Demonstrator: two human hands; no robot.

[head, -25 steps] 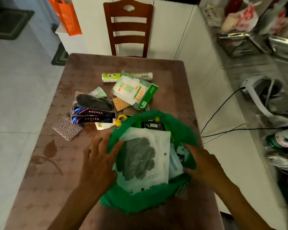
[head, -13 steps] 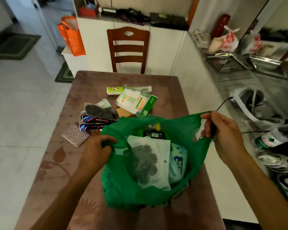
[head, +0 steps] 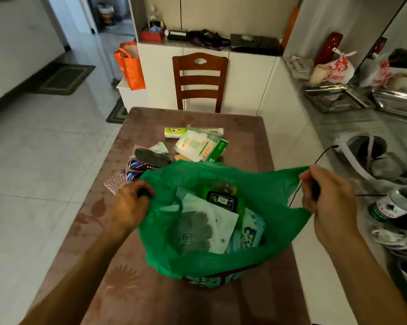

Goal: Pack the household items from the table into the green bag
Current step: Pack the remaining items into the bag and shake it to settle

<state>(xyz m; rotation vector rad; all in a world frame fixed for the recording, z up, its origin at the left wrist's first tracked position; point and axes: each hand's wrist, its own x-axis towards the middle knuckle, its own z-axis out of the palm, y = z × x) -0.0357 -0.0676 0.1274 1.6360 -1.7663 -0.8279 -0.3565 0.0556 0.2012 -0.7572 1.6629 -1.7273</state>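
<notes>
The green bag (head: 263, 191) stands open on the near half of the brown table (head: 244, 127). My left hand (head: 129, 205) grips its left handle and my right hand (head: 327, 193) grips its right handle, stretching the mouth wide. Inside lie a white packet with a dark scrubber (head: 197, 228), a black and green item (head: 223, 200) and a blue-printed packet (head: 249, 233). Beyond the bag, items remain on the table: a white and green packet (head: 197, 145), a roll (head: 172, 132), dark insoles (head: 151, 157), striped packs (head: 138, 165) and a sparkly cloth (head: 114, 184).
A wooden chair (head: 200, 80) stands at the table's far end. An orange bag (head: 131, 66) hangs on the left of the white cabinet. A counter on the right carries metal trays (head: 334, 99), a plastic bag, a black cable (head: 324, 152) and a bottle (head: 390, 205).
Both hands left the packets inside and took the bag's handles. They have lifted and pulled the handles apart, opening the mouth wider. The view has tilted up.
</notes>
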